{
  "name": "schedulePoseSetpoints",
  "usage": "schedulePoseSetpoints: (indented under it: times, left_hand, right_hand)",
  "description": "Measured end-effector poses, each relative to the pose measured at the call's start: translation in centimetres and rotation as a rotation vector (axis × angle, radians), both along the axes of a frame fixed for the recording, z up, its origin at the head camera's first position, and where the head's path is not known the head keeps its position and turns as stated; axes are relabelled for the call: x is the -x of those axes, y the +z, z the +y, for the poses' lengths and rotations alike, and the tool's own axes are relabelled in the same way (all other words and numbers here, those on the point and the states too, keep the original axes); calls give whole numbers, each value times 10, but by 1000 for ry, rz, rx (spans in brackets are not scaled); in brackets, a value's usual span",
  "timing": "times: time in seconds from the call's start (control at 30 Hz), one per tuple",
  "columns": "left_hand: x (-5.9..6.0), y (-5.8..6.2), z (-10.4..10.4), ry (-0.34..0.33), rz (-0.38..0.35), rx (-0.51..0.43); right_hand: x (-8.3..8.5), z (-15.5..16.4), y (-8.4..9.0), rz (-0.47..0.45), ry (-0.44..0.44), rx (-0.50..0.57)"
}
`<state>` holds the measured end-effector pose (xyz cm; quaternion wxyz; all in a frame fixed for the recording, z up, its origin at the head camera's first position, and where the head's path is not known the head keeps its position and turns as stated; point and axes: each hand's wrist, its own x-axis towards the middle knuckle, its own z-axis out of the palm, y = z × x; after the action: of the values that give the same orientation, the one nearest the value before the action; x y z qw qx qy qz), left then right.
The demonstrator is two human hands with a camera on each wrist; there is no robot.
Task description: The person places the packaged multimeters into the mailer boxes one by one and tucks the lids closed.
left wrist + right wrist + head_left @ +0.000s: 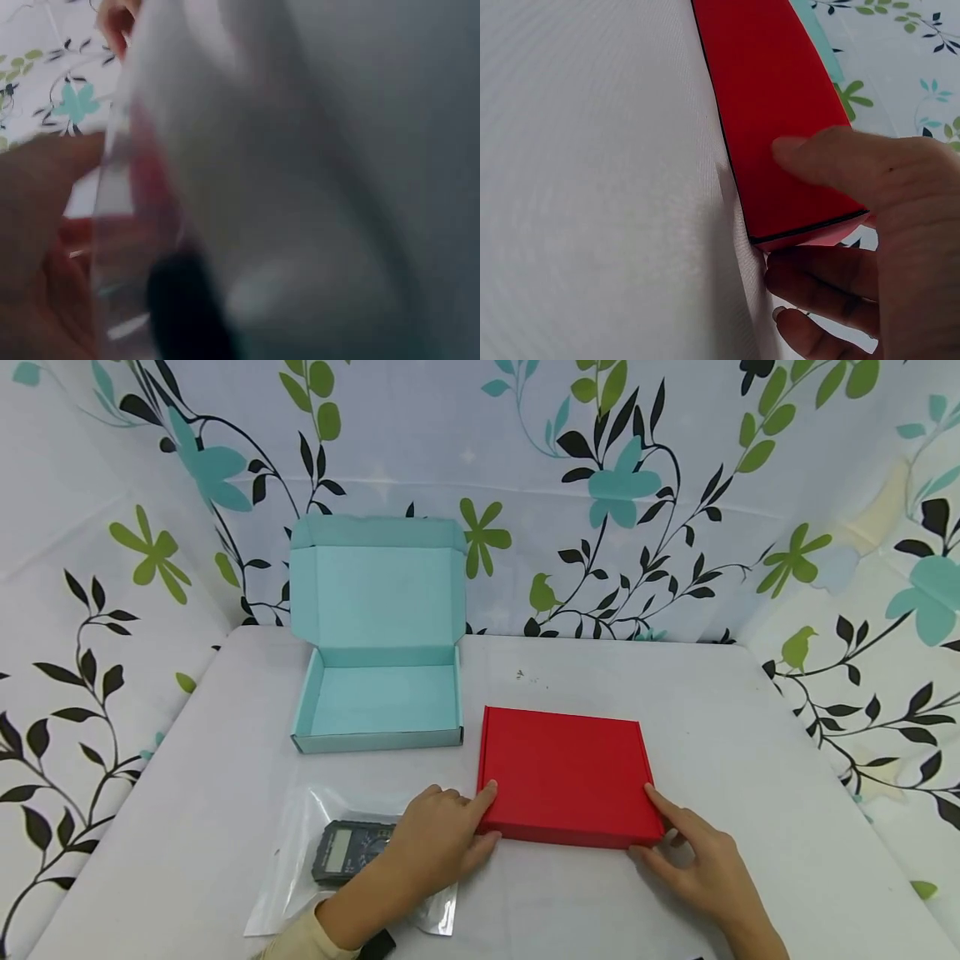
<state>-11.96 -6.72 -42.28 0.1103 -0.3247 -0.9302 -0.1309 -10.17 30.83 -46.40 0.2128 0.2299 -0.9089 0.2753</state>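
Floral sheets wall a white counter (750, 760). Both hands pinch the closed red box (566, 774) by its near corners: left hand (442, 843) at 7 o'clock, right hand (697, 860) at 5. Not yet opened; the teal box (378, 693) gapes empty, the bagged multimeter (348, 850) unpacked.

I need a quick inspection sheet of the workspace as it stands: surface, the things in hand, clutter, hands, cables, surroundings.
Surface: white table, cloth-covered, a small dark speck near the middle back.
Job's things: closed red box lying flat near the front edge.
Clutter: open light-blue box, lid upright, nothing seen inside; dark multimeter in a clear plastic bag, partly under the left forearm.
Hands: left hand grips the red box's front left corner; right hand holds its front right corner, thumb on top.
Cables: nothing seen.
Surroundings: floral cloth backdrop on three sides.
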Motion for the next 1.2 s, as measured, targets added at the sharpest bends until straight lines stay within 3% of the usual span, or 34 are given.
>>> schedulePoseSetpoints:
  times: [0.13,0.23,0.33,0.43,0.5,0.6,0.73,0.8,0.9,0.97,1.07,1.2]
  left_hand:
    - [11,18,-17,18,-193,-113]
    - [24,36,-43,99,-262,-213]
    - [44,49,-83,211,-192,-366]
    - [60,53,-129,365,-98,-489]
    - [67,51,-155,484,-86,-499]
    - [73,40,-181,602,-179,-462]
    - [81,21,-198,623,-326,-453]
    - [83,12,-203,619,-370,-461]
    - [87,4,-209,621,-413,-486]
    - [89,-1,-212,621,-433,-502]
    - [91,-7,-215,613,-467,-527]
    - [93,-12,-219,600,-516,-558]
  right_hand:
    - [-1,0,0,-25,-15,10]
    - [0,0,-1,-42,-26,19]
    - [0,0,0,-24,-46,48]
    - [0,-5,3,65,-61,89]
    - [-1,-13,8,148,-53,104]
    - [-5,-35,23,259,29,127]
    - [-7,-78,45,388,268,162]
    - [-7,-98,52,411,398,138]
    - [-11,-121,50,342,533,16]
    - [-15,-130,45,233,558,-100]
    - [-11,-136,36,123,520,-261]
    - [6,-135,26,74,388,-373]
